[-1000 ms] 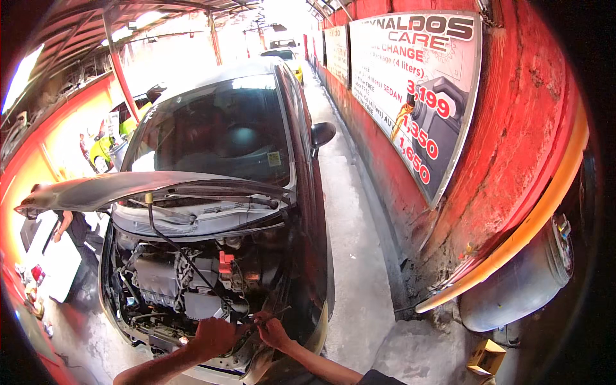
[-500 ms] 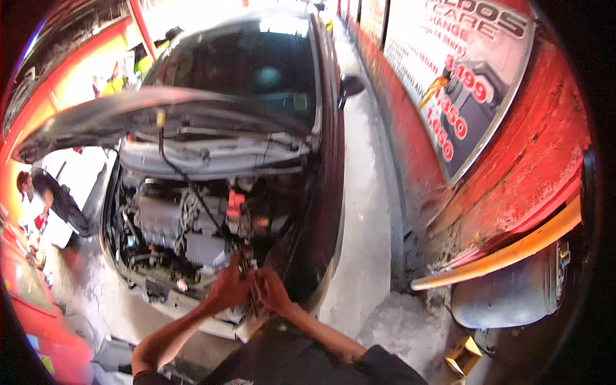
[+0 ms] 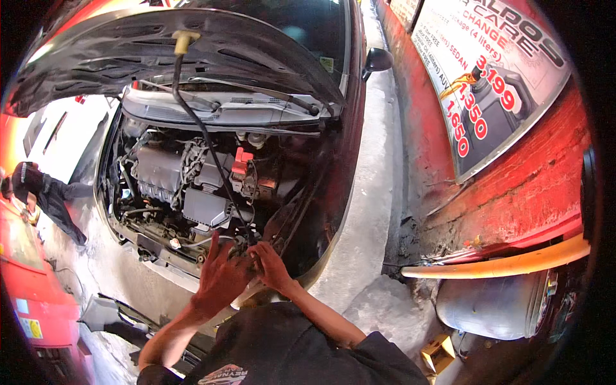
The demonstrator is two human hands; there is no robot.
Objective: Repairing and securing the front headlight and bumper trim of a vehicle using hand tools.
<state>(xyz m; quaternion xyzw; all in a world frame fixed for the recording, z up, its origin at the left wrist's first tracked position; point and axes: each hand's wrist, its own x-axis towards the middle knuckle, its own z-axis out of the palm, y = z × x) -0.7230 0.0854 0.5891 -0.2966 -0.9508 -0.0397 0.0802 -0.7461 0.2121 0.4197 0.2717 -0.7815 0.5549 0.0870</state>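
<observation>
Both my hands are over the front corner of a dark car's engine bay, to the right of the middle. My left hand (image 3: 221,277) has its fingers apart, the index finger stretched toward the engine. Close beside it, my right hand (image 3: 272,267) is closed in a pinch near small dark parts at that corner; what it grips is hidden. A thin black prop rod (image 3: 205,138) slants from the yellowish holder (image 3: 185,42) under the raised hood (image 3: 109,48) down to just beyond my hands. Nearby are a grey-black box (image 3: 206,206) and a battery with a red terminal cover (image 3: 242,160).
A red wall (image 3: 513,199) with a large sign (image 3: 478,70) runs along the right. Below it are an orange curved piece (image 3: 500,258), a blue-grey drum (image 3: 491,307) and a small yellow box (image 3: 439,353). Another person (image 3: 48,192) bends at the far left, by red equipment (image 3: 38,289).
The view has shifted, and the car sits higher in it. My left hand's fingers have spread from a closed grip; my right hand stays pinched. The person at left has bent lower.
</observation>
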